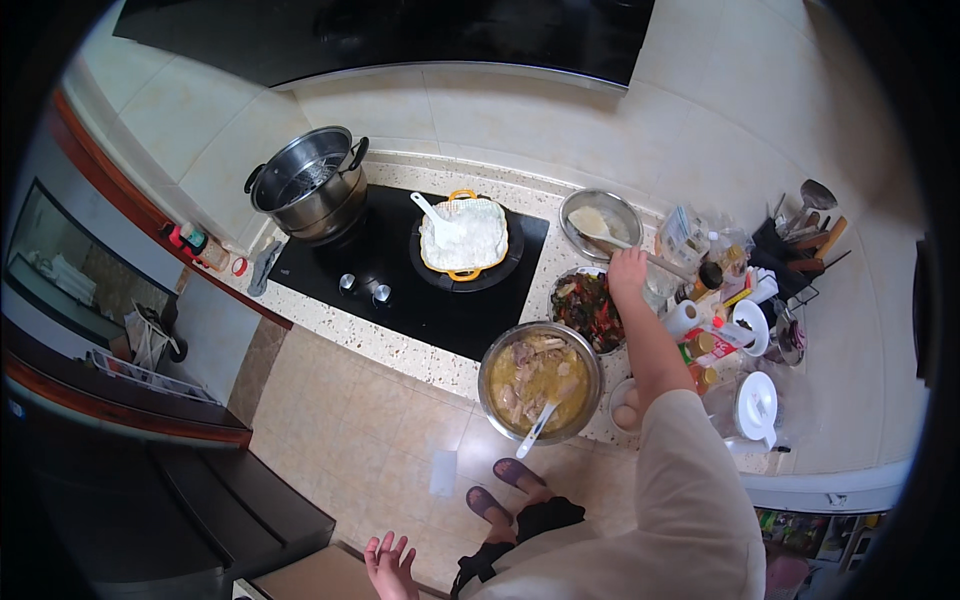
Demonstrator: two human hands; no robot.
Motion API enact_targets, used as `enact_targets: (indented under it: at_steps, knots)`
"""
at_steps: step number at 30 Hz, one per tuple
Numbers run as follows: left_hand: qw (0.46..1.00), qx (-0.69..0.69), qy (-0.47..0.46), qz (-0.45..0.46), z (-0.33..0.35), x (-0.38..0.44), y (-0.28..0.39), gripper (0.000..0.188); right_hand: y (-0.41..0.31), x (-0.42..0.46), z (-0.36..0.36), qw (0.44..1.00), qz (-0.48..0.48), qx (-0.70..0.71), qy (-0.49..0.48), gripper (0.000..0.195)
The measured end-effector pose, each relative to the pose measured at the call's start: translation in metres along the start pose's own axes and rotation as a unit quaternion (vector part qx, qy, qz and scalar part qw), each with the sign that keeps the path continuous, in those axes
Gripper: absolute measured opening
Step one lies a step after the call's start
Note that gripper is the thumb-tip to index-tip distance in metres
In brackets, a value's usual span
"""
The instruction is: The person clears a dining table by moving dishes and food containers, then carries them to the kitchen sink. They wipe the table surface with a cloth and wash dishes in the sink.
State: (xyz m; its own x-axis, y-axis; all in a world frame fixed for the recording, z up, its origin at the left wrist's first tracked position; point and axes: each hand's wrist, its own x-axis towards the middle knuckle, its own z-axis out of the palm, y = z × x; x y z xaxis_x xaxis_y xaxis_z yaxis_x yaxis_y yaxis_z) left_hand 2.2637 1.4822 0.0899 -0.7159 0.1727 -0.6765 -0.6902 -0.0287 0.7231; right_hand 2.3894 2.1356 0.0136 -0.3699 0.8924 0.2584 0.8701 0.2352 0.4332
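Note:
My right hand (628, 271) is closed around the handle of a pale ladle or large spoon (588, 222), whose head rests in a metal bowl (636, 214). Just below that hand stands a bowl of chopped red and dark green food (585, 307). Nearer to me, a large steel bowl (486, 382) holds meat pieces in yellowish broth, with a white-handled spoon (537, 431) leaning on its rim. My left hand (391, 566) hangs low over the floor with its fingers apart and holds nothing.
On the black cooktop (337, 315) are a steel steamer pot (322, 206) and a yellow-handled dish (465, 274) of white food with a white spoon (431, 210). Eggs (625, 416) sit in a small bowl. Bottles (701, 345) and a utensil holder (772, 244) crowd the right counter. A range hood (450, 34) overhangs.

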Motion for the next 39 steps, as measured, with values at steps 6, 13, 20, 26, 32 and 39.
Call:
enact_targets:
  at_steps: [6,13,20,26,32,39]
  knots:
    - [0.998,-0.058,-0.021,0.018,0.031,0.018,0.004,0.043,-0.003,-0.002,-0.071,0.975,0.016,0.109,-0.195,0.022]
    - [0.996,-0.078,-0.025,0.029,0.05,0.023,0.008,0.039,0.041,-0.017,-0.133,0.939,0.036,0.237,-0.246,0.022]
    - [0.996,-0.084,-0.014,0.023,0.054,0.021,0.007,0.038,0.027,-0.029,-0.046,0.898,0.14,0.382,-0.17,0.027]
    - [0.994,-0.102,0.017,0.029,0.048,0.006,-0.001,0.038,-0.009,-0.052,0.015,0.531,0.277,0.793,-0.115,0.021]
    - [0.988,-0.116,0.096,0.03,0.002,-0.039,-0.04,0.039,-0.082,-0.136,-0.067,0.483,0.036,0.872,-0.065,0.025]
    - [0.943,-0.239,0.223,0.055,-0.071,-0.125,-0.108,0.042,-0.189,-0.337,-0.223,0.454,-0.416,0.745,-0.258,0.028]
